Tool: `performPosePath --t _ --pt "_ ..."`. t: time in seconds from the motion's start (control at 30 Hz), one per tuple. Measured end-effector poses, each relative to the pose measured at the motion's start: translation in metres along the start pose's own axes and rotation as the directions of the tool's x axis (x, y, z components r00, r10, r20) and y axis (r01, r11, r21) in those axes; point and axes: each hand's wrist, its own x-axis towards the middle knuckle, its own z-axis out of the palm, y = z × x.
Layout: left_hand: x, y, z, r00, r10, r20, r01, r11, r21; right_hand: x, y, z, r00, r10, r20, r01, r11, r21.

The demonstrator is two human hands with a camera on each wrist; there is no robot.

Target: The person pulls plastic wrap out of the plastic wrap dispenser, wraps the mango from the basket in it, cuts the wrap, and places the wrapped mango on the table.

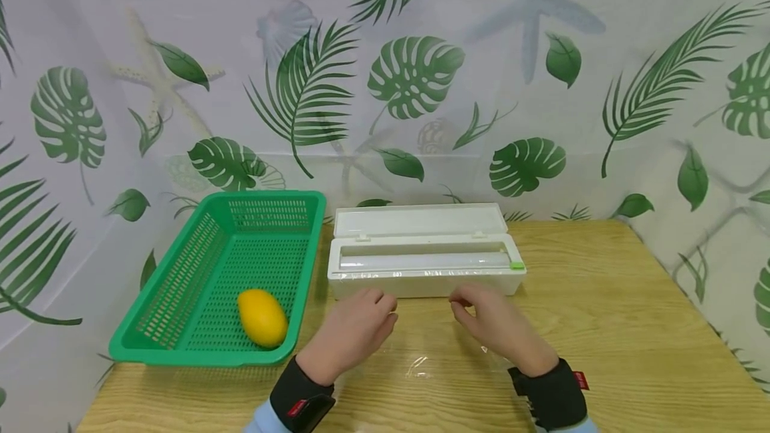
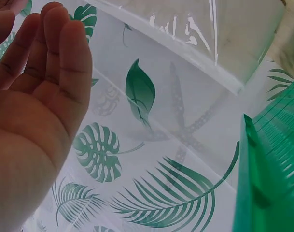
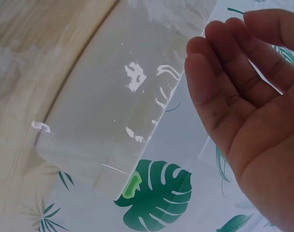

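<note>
My left hand (image 1: 355, 326) hovers just in front of a white cling film dispenser box (image 1: 421, 286), near its left half. My right hand (image 1: 496, 323) is at the box's front right. In both wrist views the fingers are loosely bent, and I see nothing gripped between them. Clear cling film (image 1: 418, 367) stretches from the box over the table between my hands, showing only as shiny glints. The box lid (image 1: 421, 220) is raised at the back, with the film roll (image 1: 424, 261) lying inside. A green slider (image 1: 517, 265) sits at the box's right end.
To the left stands a green plastic basket (image 1: 207, 357) with a yellow mango (image 1: 263, 318) in its front right corner. The wooden table (image 1: 650, 326) extends to the right. Behind it hangs a leaf-patterned cloth (image 1: 457, 172).
</note>
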Motion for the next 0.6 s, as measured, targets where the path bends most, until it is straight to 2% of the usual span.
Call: performPosePath --t 0.33,0.6 --pt "-0.002 -0.003 -0.014 0.999 -0.012 -0.049 0.011 1.0 -0.013 0.0 0.001 -0.004 1.0 0.028 0.003 -0.028 0.999 -0.024" --pt "-0.004 -0.006 -0.018 0.996 -0.024 -0.085 0.023 1.0 -0.017 -0.001 0.001 -0.005 0.999 0.04 0.001 -0.04 0.999 -0.027"
